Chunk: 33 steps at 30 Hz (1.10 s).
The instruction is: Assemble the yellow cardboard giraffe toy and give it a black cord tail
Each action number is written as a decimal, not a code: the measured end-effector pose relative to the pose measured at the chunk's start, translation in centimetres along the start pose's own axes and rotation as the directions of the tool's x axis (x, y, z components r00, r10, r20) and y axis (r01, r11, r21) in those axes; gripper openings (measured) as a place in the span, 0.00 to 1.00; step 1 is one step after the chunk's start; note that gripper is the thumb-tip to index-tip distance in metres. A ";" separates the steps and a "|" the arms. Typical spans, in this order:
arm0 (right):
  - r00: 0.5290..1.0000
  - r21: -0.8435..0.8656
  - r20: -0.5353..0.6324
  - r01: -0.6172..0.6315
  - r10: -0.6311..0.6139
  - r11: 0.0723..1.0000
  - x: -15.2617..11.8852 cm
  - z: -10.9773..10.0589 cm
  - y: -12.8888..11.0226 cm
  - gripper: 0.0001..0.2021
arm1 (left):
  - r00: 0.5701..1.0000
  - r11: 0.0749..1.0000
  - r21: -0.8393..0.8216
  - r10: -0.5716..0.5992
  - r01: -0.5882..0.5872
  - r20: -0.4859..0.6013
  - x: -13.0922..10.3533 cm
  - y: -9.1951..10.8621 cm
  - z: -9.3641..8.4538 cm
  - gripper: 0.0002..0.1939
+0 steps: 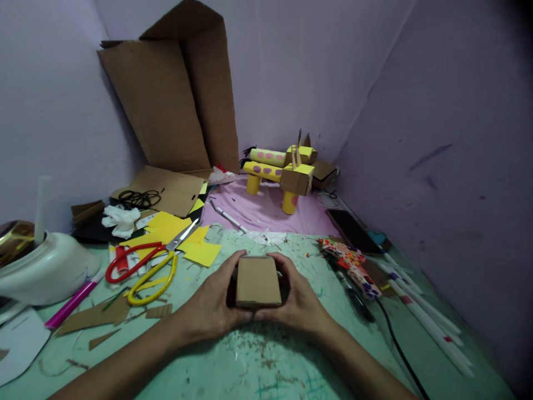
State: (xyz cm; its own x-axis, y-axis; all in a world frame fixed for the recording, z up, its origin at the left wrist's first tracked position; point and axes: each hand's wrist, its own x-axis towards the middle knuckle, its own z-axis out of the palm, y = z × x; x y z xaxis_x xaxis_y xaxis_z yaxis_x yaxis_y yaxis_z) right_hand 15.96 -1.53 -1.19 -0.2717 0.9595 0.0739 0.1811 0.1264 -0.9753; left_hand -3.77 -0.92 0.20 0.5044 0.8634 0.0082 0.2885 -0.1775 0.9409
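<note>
A small brown cardboard box [258, 280] sits between my two hands, low in the middle of the head view. My left hand [214, 300] wraps its left side, thumb along the near edge and fingers round the far corner. From the right, my right hand [300, 300] grips it in the same way. The fingertips behind the box are partly hidden. Left of my left hand lie scissors [169, 250] with one red and one yellow handle, resting partly on yellow paper [203, 253].
Two yellow cardboard animal figures [296, 180] stand at the back on pink cloth [233, 203]. Large cardboard [166, 105] leans on the wall. A white pot [58, 269] stands left. At right are a patterned corded tool [352, 264], a phone [353, 230] and white sticks [433, 322].
</note>
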 end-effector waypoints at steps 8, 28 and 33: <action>1.000 -0.018 0.001 0.015 -0.015 1.000 0.0 0.1 0.1 0.40 | 1.000 0.998 0.064 0.010 -0.010 0.007 0.2 1.6 -0.2 0.34; 0.945 0.393 -0.029 -0.288 0.325 0.873 4.0 0.2 -3.6 0.27 | 0.921 0.899 -0.250 -0.385 0.360 -0.058 4.2 3.2 -1.8 0.23; 0.874 0.632 -0.017 -0.367 0.486 0.683 3.4 1.5 -3.6 0.26 | 0.921 0.904 -0.230 -0.384 0.360 -0.069 4.1 2.9 -0.7 0.22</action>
State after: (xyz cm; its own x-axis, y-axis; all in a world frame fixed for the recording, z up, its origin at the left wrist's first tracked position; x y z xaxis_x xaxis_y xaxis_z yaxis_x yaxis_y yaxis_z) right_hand 12.99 0.94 2.30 -0.1339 0.9041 -0.4057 -0.3737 -0.4252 -0.8244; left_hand -1.48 2.47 3.17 0.2973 0.8957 -0.3305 0.2552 0.2591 0.9315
